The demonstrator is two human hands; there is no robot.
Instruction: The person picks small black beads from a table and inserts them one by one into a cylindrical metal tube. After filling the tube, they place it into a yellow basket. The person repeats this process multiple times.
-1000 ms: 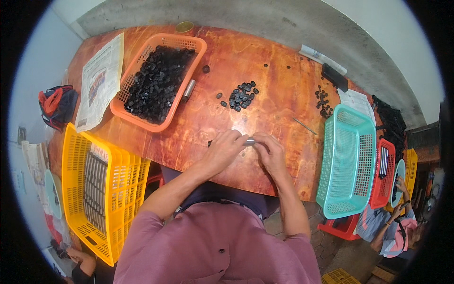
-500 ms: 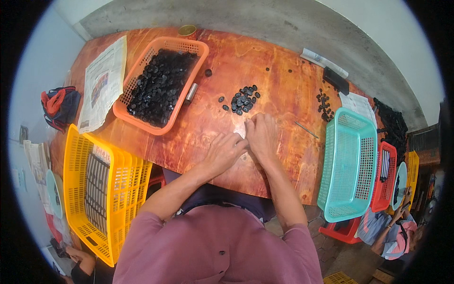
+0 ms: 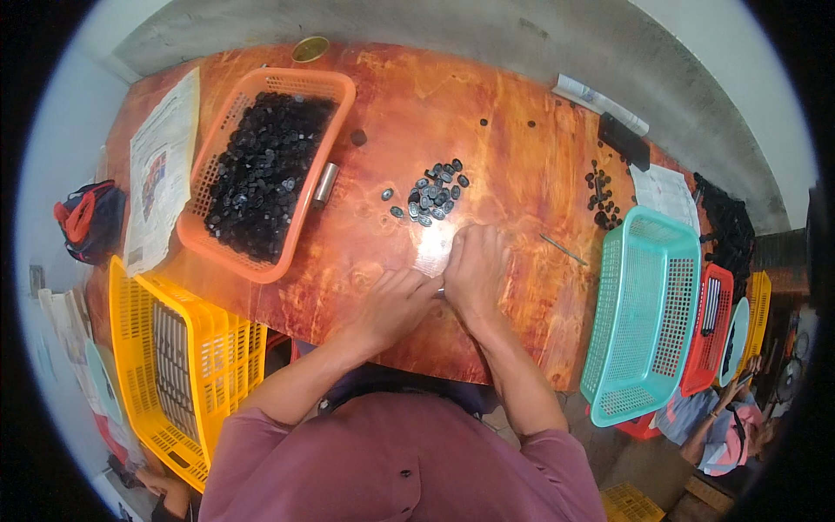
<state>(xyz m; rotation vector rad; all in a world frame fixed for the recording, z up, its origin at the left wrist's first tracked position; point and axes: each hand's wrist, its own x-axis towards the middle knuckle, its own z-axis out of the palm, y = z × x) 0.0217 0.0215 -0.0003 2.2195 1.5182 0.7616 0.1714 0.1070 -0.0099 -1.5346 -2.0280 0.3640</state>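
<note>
Over the near part of the reddish wooden table (image 3: 339, 300), my left hand (image 3: 396, 303) is closed, its fingertips meeting my right hand (image 3: 477, 268). My right hand is also curled shut. Between the two a small shiny bit (image 3: 440, 293) shows, but the fingers hide most of it, so its kind cannot be made out. Just beyond my hands lies a loose pile of small black oval pieces (image 3: 433, 193), with a couple of them apart on its left.
An orange basket (image 3: 193, 217) full of black pieces stands at left, a metal cylinder (image 3: 325, 184) beside it. Yellow crates (image 3: 235, 348) stand near left. At right are a thin rod (image 3: 564, 250), a turquoise basket (image 3: 600, 348) and a red basket (image 3: 715, 331). Other people sit at both lower edges.
My view has shifted slightly, so the table's things sit a little differently. My hands stay together, now somewhat nearer to me and farther from the pile, with a shiny bit showing between them.
</note>
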